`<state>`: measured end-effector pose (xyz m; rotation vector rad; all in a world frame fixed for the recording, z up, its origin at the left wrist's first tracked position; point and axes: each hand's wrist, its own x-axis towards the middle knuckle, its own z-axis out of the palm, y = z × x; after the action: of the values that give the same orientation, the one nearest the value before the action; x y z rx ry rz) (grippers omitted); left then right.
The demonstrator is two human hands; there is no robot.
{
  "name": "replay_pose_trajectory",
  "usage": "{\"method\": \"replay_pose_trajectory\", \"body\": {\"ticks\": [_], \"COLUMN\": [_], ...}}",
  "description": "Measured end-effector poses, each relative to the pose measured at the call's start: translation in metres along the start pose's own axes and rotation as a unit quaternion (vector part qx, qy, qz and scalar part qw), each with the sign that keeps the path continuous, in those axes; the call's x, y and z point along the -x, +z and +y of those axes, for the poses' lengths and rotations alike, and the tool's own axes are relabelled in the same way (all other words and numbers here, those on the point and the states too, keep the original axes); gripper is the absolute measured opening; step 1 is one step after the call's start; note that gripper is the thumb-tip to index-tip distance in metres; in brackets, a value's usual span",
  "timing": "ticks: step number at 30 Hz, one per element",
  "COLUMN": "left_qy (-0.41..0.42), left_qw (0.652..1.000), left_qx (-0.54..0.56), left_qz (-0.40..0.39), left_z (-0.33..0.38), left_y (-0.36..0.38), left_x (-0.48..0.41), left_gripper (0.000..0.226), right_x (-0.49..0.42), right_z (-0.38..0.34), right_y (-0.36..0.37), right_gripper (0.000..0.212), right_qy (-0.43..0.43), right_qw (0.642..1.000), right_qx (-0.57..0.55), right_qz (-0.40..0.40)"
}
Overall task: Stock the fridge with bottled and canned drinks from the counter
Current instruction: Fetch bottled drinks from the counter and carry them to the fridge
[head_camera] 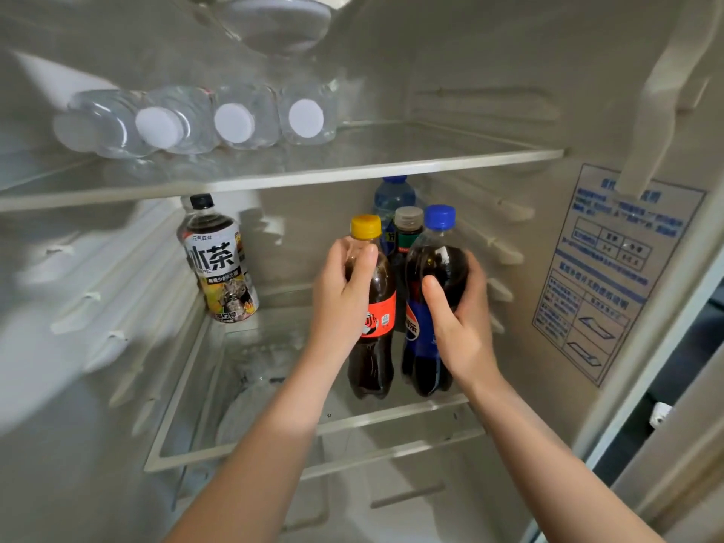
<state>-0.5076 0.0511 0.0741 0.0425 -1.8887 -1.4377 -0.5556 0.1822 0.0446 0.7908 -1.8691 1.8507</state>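
Observation:
Both my arms reach into the open fridge. My left hand point(344, 291) grips a cola bottle point(374, 346) with a yellow cap and orange label. My right hand point(462, 315) grips a cola bottle point(421, 346) with a blue cap and blue label. Both bottles stand upright side by side on the middle glass shelf point(391, 419), near its front right. Right behind them stand a dark bottle point(407, 233) with a grey cap and a blue water bottle point(391, 194). An iced tea bottle point(219, 260) stands at the shelf's back left.
Several clear water bottles point(235, 119) lie on their sides on the upper glass shelf point(391, 166), white caps facing me. A blue printed sticker point(611, 268) covers the right inner wall. Shelf rails line both side walls. A lower compartment shows beneath the middle shelf.

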Motion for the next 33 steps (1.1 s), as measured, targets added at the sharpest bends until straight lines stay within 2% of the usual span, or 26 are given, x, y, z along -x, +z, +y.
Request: {"method": "replay_pose_trajectory", "body": {"ticks": [3,6,8,9,11,13,20,29,33], "left_qy": [-0.010,-0.053,-0.071,-0.075,-0.090,-0.104,-0.095,-0.093,-0.110], "left_qw": [1.000,0.995,0.989,0.983,0.972,0.973,0.977,0.978,0.981], "left_qx": [0.004,0.005,-0.067,-0.117,-0.179,-0.170,-0.163,-0.178,-0.156], "left_qz": [-0.025,-0.088,-0.112,-0.120,-0.124,-0.114,-0.099,-0.052,-0.044], "left_z": [-0.005,-0.021,-0.037,-0.046,-0.061,-0.070,-0.081,-0.103,-0.111], "left_y": [-0.006,-0.015,-0.022,-0.026,-0.029,-0.031,-0.016,0.000,0.001], "left_x": [0.007,0.027,0.042,0.049,0.058,0.061,0.046,0.024,0.025], "left_gripper": [0.023,0.055,0.072,0.073,0.067,0.055,0.044,0.051,0.042], "right_x": [0.003,0.012,0.022,0.029,0.040,0.044,0.030,0.008,0.010], "right_z": [0.001,0.007,0.013,0.017,0.027,0.036,0.050,0.066,0.065], "right_y": [-0.002,-0.006,-0.010,-0.012,-0.015,-0.017,-0.009,-0.001,-0.001], "right_gripper": [0.037,0.046,0.055,0.058,0.063,0.069,0.070,0.074,0.075], "right_qy": [-0.009,0.016,0.021,0.031,0.062,0.078,0.060,0.071,0.075], "right_qw": [1.000,0.999,0.998,0.996,0.992,0.990,0.990,0.990,0.990], "right_qx": [-0.017,-0.023,0.024,0.051,0.082,0.095,0.100,0.086,0.086], "right_qz": [-0.011,-0.026,-0.050,-0.061,-0.072,-0.074,-0.080,-0.089,-0.084]}}
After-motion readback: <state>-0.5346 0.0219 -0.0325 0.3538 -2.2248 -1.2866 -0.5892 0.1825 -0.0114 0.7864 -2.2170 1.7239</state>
